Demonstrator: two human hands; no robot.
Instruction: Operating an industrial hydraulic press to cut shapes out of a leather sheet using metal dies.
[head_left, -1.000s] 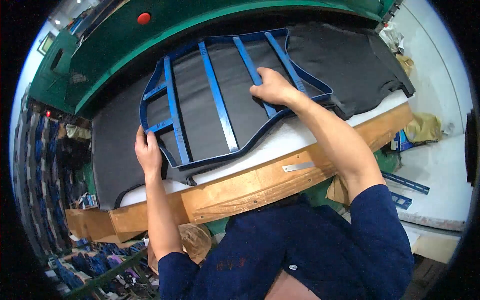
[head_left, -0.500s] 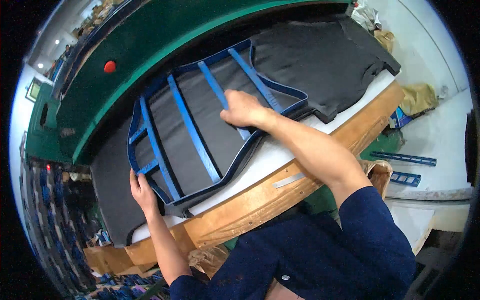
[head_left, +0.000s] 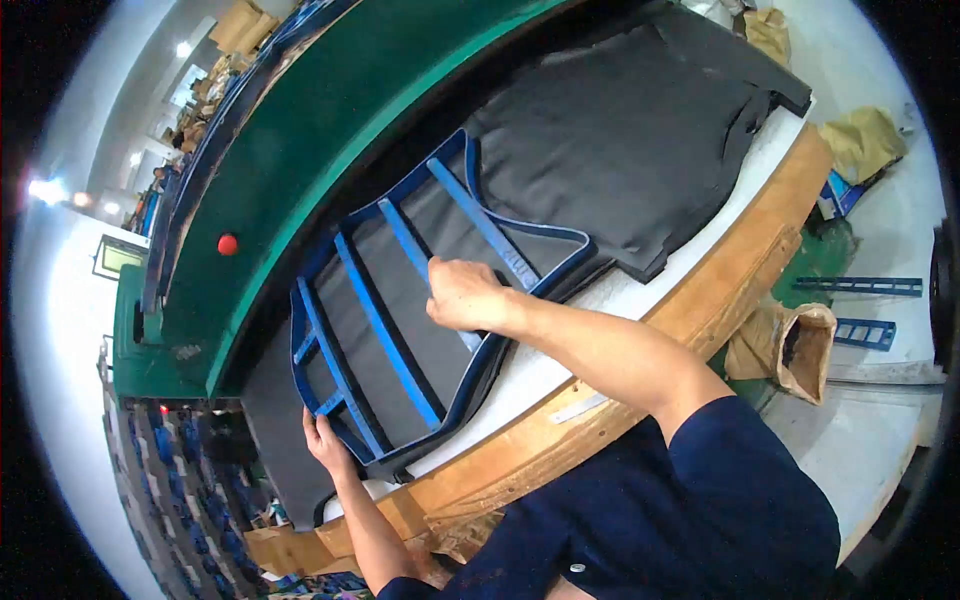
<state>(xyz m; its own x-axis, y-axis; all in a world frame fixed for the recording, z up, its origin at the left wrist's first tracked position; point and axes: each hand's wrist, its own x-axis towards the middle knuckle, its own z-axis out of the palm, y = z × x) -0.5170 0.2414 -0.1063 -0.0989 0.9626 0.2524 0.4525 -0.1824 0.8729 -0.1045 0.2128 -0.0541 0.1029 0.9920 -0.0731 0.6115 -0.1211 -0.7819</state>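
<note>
A large blue cutting die (head_left: pixel 385 330), with a curved outline and several crossbars, lies flat on a black sheet (head_left: pixel 610 130). My right hand (head_left: pixel 465 295) is closed around one of its crossbars, near the middle right of the die. At the die's lower left corner, my left hand (head_left: pixel 327 445) grips the outer rim; part of its fingers is hidden by the rim. The black sheet rests over a white board (head_left: pixel 620 308), and its near edge is uneven.
A green machine (head_left: pixel 330 110) with a red button (head_left: pixel 228 244) stands along the far side. A wooden edge (head_left: pixel 740 255) runs along the near side. To the right are an open brown paper bag (head_left: pixel 800 350) and small blue ladder-shaped pieces (head_left: pixel 860 287). Hanging racks (head_left: pixel 170 480) are at left.
The whole view has shifted and turned slightly. Both hands keep their hold on the cutting die, which shows no clear movement over the black sheet.
</note>
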